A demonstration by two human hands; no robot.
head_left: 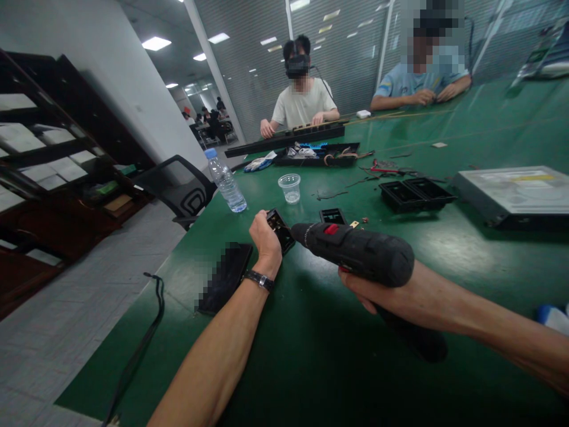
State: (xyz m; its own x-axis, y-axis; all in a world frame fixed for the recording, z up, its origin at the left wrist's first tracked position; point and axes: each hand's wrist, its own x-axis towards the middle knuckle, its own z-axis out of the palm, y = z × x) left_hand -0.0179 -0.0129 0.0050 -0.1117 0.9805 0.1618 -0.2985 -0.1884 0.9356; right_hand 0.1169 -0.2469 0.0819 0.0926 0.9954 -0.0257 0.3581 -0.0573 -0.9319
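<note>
Left hand grips small black part; right hand holds electric screwdriver against it.

A long green table is seen running across the room. Dark wooden shelves are set against the white wall on the left, and a black mesh chair is placed at the table's edge. The floor is laid with pale grey tiles. Glass partitions with closed blinds are seen behind, and the ceiling is lit by square panels.
</note>
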